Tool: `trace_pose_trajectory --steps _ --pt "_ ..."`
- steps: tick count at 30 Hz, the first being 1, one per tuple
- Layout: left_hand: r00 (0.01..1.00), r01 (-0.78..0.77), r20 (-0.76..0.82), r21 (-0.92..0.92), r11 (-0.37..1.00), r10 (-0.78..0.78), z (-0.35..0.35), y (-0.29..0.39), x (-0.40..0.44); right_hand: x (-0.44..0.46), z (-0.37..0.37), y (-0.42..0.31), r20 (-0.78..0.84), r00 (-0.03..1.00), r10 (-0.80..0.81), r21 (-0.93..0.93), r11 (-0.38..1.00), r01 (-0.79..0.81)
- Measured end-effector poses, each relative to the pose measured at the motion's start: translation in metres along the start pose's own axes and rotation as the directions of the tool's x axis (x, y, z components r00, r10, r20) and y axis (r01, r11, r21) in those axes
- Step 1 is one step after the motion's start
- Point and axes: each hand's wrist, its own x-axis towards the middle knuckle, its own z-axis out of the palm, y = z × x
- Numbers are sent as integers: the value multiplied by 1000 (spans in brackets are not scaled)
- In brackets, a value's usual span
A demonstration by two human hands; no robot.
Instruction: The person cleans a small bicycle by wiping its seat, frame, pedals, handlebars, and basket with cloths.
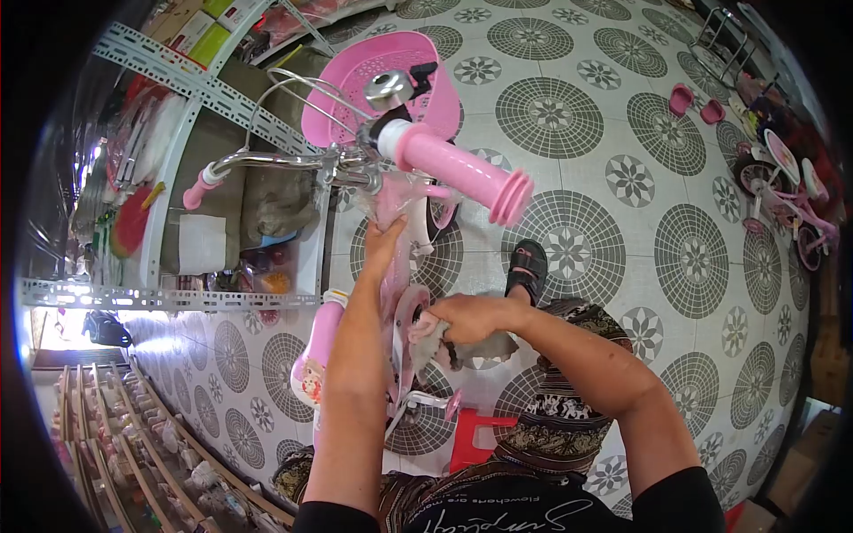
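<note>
A pink children's bicycle [391,209] stands tilted in front of me, partly wrapped in clear plastic. My left hand [382,244] is closed around its frame tube just below the handlebar. In my right hand [471,318] a greyish rag [435,345] is bunched up, pressed near the pink chain guard [410,306]. Closest to me on the handlebar is a pink grip [462,173], with a silver bell [388,89] beside it. A pink basket [386,67] hangs at the front. The pink saddle [324,342] is partly covered by my left forearm.
A white metal shelf [200,89] with packaged goods stands close on the left. Below it is a slatted wooden rack [133,444]. A red stool [471,440] sits near my legs. Pink slippers [681,99] and another pink bicycle [786,209] are at the right on the patterned tiles.
</note>
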Motion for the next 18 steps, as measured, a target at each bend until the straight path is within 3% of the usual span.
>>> trace_pose_trajectory --steps 2,4,5,6,7,8,9,10,11,12,13,14,15,17,18 --pt "996 92 -30 147 985 -89 -8 -10 6 -1 -3 0 -89 996 31 46 999 -27" --pt "996 81 -63 256 963 -67 -8 -9 -4 -12 -15 -23 -243 967 77 47 997 -68" --pt "997 68 -62 305 950 -52 -2 -10 -10 -2 -14 -9 -301 950 -85 94 989 118" --pt "989 22 -138 511 859 57 -4 -43 -4 7 -13 7 -347 935 -71 110 987 116" --pt "990 -10 -113 535 845 84 -2 -53 -5 10 -16 16 -410 911 -37 123 988 96" --pt "994 -46 -65 473 880 87 -5 -56 -19 4 -20 7 -559 811 -175 6 977 214" --pt "997 -64 -20 360 931 76 -10 -58 -29 38 -14 52 -604 779 -167 -107 986 128" --pt "998 -70 18 178 982 68 -12 -58 -41 21 -20 17 -672 736 85 167 985 38" --pt "998 -55 38 -26 998 56 -17 -56 -53 13 -27 4 -696 718 19 171 975 139" --pt "997 -44 56 -199 979 56 -26 -53 -66 10 -32 -9 -702 712 27 115 990 76" --pt "992 31 -108 -334 942 -71 -3 -19 -95 15 -29 -14 -759 650 -50 193 935 298" --pt "985 117 -62 -442 889 -161 17 33 -128 17 -25 -20 -805 578 -131 242 818 522" --pt "969 184 -32 -568 802 -246 13 5 -137 9 -26 -34 -772 630 -79 347 779 522" --pt "917 388 369 -742 547 -150 18 10 -174 3 -15 -61 -662 750 -5 557 666 496" --pt "853 446 519 -777 445 51 20 22 -184 9 -7 -58 -713 700 -32 433 765 476"
